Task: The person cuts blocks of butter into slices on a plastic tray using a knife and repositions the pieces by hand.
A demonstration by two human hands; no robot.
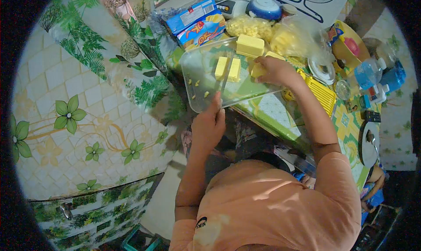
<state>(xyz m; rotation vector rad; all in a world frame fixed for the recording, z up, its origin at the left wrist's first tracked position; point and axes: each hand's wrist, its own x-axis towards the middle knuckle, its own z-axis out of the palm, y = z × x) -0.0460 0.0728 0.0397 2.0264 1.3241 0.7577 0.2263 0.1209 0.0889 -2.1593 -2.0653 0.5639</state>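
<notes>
My left hand [209, 125] is closed on the near edge of a clear plastic tray [190, 82], with the thumb on top. Small yellow crumbs [206, 94] lie in its left part. Two yellow blocks [221, 68], looking like butter or cheese, stand side by side near the middle. My right hand [277, 70] grips another yellow block [257, 70], partly hidden by the fingers. Just behind it are a larger yellow block [250, 45] and a further yellow piece [275, 55].
A blue snack box [204, 30], a bag of yellow bits [249, 26] and a blue bowl [264, 8] stand at the back. On the right are a yellow ridged rack [320, 93], a water bottle [366, 74] and a plate [369, 143]. Another person [375, 187] is at lower right.
</notes>
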